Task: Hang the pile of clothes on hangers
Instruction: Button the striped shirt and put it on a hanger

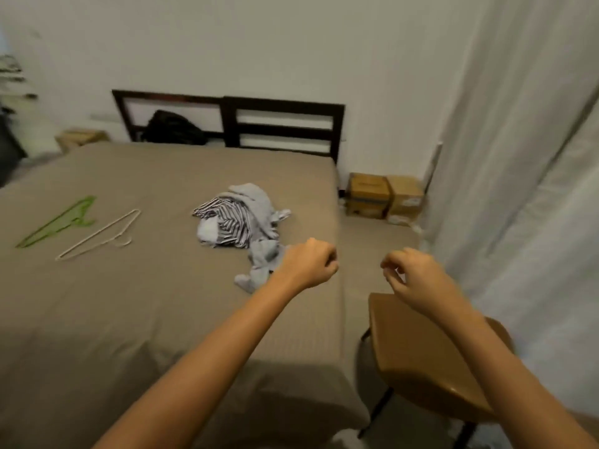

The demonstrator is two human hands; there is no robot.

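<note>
nothing hung yet: the clothes pile (238, 222) lies mid-bed (129, 303), the green hanger (61, 222) and white hanger (100, 234) well apart from it; left hand (308, 264) and right hand (411, 273) hover with each grip curled on nothing; next, probably take a garment

Clothes pile (241, 218) on bed (129, 303), green hanger (61, 222)

- The light was dim, warm and even, without glare.
- A soft shadow darkened the near end of the bed (129, 303).
- The pile of clothes (240, 218) looked unsharp, and the picture's left edge was smeared and bent.
</note>
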